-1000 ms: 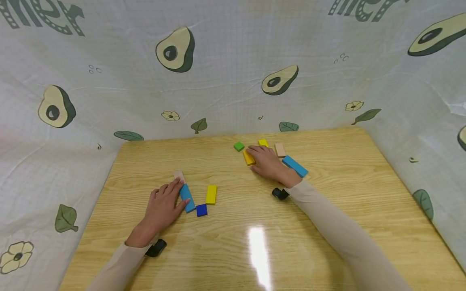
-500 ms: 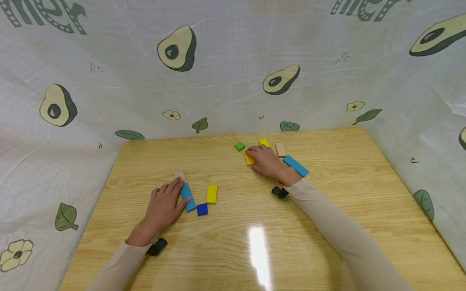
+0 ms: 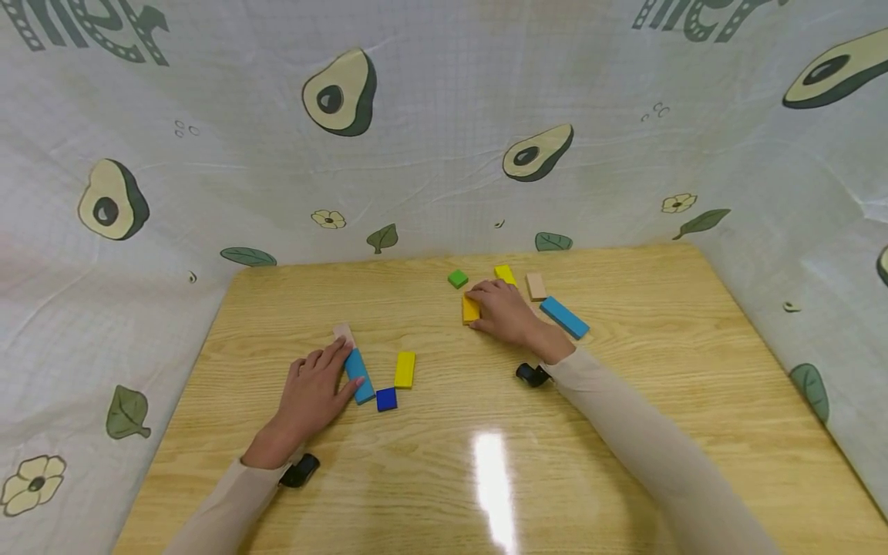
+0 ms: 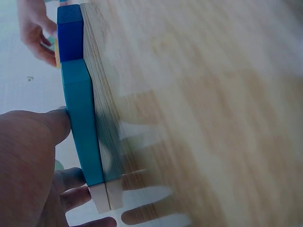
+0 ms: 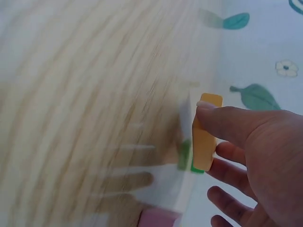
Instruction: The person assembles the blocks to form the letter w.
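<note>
My right hand [image 3: 509,312] pinches an orange block [image 5: 204,137] between thumb and fingers at the table's back middle. In the right wrist view, the thumb lies on its near end and fingertips touch its other side. A small green block [image 3: 458,278] lies just beyond it. My left hand [image 3: 312,393] rests on a row of blocks at the left. Its thumb touches a light blue block [image 3: 360,377], and its fingertips lie on a pale block [image 3: 343,333] at that block's far end. A dark blue square block [image 3: 386,399] adjoins the light blue one's near end.
A yellow block [image 3: 405,370] lies right of the left row. Behind the right hand are another yellow block [image 3: 506,274], a tan block [image 3: 536,287] and a long blue block [image 3: 565,317]. The right wrist view shows a pink block [image 5: 158,217]. A patterned cloth [image 3: 430,154] surrounds the table.
My right hand has drawn the orange block slightly toward me and turned it a little, away from the green block. The left hand and its row of blocks stay in place.
</note>
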A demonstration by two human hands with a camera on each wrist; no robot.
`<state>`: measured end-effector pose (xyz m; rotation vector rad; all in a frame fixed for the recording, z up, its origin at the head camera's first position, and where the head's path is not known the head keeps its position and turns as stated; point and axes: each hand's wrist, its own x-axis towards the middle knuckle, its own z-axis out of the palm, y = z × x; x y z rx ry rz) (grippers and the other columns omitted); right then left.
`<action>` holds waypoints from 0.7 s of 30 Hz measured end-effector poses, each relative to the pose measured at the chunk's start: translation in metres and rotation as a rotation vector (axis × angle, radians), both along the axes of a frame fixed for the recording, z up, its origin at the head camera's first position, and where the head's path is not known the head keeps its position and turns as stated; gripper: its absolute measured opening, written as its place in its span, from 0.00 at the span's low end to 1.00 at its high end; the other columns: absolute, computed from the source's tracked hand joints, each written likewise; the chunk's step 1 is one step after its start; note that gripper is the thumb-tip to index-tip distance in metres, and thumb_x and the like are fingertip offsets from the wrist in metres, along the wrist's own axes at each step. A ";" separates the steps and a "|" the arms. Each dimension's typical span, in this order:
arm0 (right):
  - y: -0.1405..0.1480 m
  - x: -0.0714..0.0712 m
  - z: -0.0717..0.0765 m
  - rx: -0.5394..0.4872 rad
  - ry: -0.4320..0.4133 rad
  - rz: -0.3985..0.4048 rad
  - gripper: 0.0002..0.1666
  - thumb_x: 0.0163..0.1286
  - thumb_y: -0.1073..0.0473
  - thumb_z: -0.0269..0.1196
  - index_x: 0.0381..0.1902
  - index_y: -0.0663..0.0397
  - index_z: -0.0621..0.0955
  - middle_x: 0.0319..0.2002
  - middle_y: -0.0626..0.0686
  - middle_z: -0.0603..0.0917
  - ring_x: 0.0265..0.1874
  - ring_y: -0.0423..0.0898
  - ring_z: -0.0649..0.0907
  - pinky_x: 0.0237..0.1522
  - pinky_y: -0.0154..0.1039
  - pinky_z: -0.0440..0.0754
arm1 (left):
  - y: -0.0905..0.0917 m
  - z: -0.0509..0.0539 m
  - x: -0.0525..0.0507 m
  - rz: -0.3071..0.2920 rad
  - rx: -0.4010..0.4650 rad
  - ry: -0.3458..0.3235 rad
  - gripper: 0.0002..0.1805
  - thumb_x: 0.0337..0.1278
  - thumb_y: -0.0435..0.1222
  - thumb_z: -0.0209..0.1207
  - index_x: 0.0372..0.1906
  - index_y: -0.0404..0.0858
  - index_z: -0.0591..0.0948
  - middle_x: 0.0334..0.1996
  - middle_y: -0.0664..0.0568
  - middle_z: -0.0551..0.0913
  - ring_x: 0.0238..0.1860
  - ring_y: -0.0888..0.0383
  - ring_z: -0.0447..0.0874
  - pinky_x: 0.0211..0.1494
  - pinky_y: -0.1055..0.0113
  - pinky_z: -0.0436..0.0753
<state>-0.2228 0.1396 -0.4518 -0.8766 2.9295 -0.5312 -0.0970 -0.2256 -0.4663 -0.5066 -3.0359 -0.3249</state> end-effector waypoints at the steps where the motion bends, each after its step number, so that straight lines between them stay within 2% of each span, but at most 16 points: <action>1: -0.002 0.001 0.000 -0.002 0.000 0.000 0.35 0.71 0.53 0.74 0.71 0.63 0.79 0.67 0.63 0.79 0.67 0.63 0.75 0.70 0.63 0.70 | 0.000 0.000 0.000 -0.001 0.001 0.001 0.36 0.74 0.48 0.64 0.78 0.35 0.72 0.77 0.39 0.70 0.70 0.34 0.72 0.67 0.34 0.69; 10: -0.029 0.014 0.003 -0.020 -0.035 0.025 0.36 0.73 0.50 0.73 0.72 0.61 0.78 0.69 0.60 0.79 0.67 0.60 0.74 0.71 0.59 0.68 | 0.000 0.001 0.001 0.003 -0.002 0.007 0.36 0.74 0.48 0.64 0.77 0.34 0.72 0.77 0.39 0.70 0.70 0.34 0.72 0.67 0.35 0.70; 21: -0.062 0.022 0.005 -0.021 -0.017 0.038 0.35 0.72 0.47 0.73 0.70 0.58 0.80 0.68 0.58 0.80 0.67 0.59 0.76 0.71 0.58 0.69 | 0.002 0.003 0.001 0.008 -0.005 -0.001 0.36 0.74 0.48 0.64 0.78 0.34 0.72 0.77 0.38 0.70 0.70 0.34 0.72 0.68 0.35 0.69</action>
